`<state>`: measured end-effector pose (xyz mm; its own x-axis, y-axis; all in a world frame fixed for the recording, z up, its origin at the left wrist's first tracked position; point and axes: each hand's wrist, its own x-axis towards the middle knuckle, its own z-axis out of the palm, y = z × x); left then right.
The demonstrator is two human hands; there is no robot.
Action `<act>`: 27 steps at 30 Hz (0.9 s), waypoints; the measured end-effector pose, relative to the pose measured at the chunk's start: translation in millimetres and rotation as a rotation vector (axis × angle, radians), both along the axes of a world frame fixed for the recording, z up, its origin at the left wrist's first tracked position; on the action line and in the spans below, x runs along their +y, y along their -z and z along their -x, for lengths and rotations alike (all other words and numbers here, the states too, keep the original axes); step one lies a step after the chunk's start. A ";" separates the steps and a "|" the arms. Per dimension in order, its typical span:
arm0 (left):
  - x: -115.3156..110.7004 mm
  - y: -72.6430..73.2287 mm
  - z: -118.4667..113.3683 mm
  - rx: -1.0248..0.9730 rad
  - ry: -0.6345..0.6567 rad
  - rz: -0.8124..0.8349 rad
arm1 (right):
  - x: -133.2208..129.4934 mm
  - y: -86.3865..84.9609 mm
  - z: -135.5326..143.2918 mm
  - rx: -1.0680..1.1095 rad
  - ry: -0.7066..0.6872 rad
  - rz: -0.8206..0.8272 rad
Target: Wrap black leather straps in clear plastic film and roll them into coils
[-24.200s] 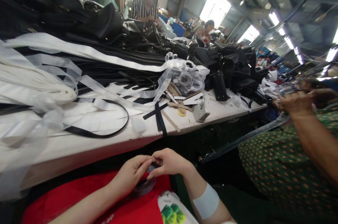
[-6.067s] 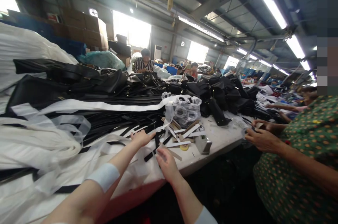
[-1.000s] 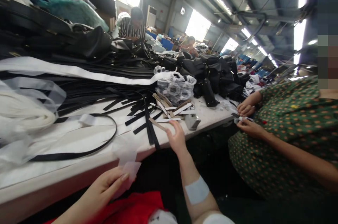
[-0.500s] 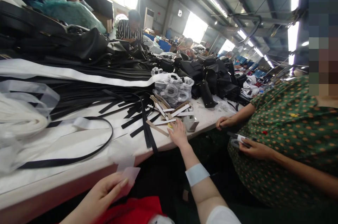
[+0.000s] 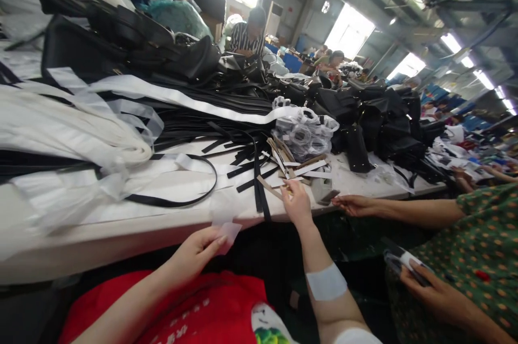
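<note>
My left hand (image 5: 206, 244) is closed, pinching a small translucent white sheet (image 5: 231, 231) just off the table's front edge. My right hand (image 5: 298, 204) reaches over that edge, its fingers drawn together around something with a small yellow part, mostly hidden. Right at those fingertips lies a pile of thin strips (image 5: 318, 167), brown and white. Black straps (image 5: 261, 182) hang over the edge between my hands. A bundle of clear-wrapped rings (image 5: 305, 136) sits behind the strips.
The white table (image 5: 174, 225) carries a white roll of material (image 5: 101, 128), a looped black strap (image 5: 216, 176) and many black bags (image 5: 364, 112). At right a co-worker's hand (image 5: 356, 205) holds a dark flat piece near the edge; their other hand (image 5: 429, 279) holds a strap-like item.
The view has swung left, showing more of the table's left side. Both my hands keep their places, right fingers closing more at the strips. The co-worker's hand has reached toward the table.
</note>
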<state>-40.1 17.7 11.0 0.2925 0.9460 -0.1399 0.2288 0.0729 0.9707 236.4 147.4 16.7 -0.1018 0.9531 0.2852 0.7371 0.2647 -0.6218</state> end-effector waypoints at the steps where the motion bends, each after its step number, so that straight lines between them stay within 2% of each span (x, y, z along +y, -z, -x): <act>1: 0.7 -0.7 0.3 -0.002 -0.001 0.003 | -13.2 -5.4 13.4 0.151 -0.130 0.109; 4: 1.8 -3.7 2.3 -0.017 0.002 -0.010 | -50.3 -10.7 51.5 0.494 -0.494 0.505; 6: 1.7 -5.7 4.3 -0.022 0.013 -0.031 | -65.2 -7.4 69.9 0.596 -0.565 0.609; 11: -1.9 -7.0 9.8 -0.048 0.065 -0.036 | -69.8 -0.1 87.9 0.654 -0.539 0.554; 17: -5.8 -12.2 9.1 -0.076 0.099 -0.052 | -70.5 -8.2 93.0 0.576 -0.522 0.384; 23: -5.8 -26.0 3.4 -0.112 0.148 -0.068 | -75.5 -8.8 97.9 0.552 -0.516 0.330; 27: -5.7 -27.0 0.6 -0.127 0.138 -0.051 | -78.7 -9.2 102.7 0.549 -0.533 0.293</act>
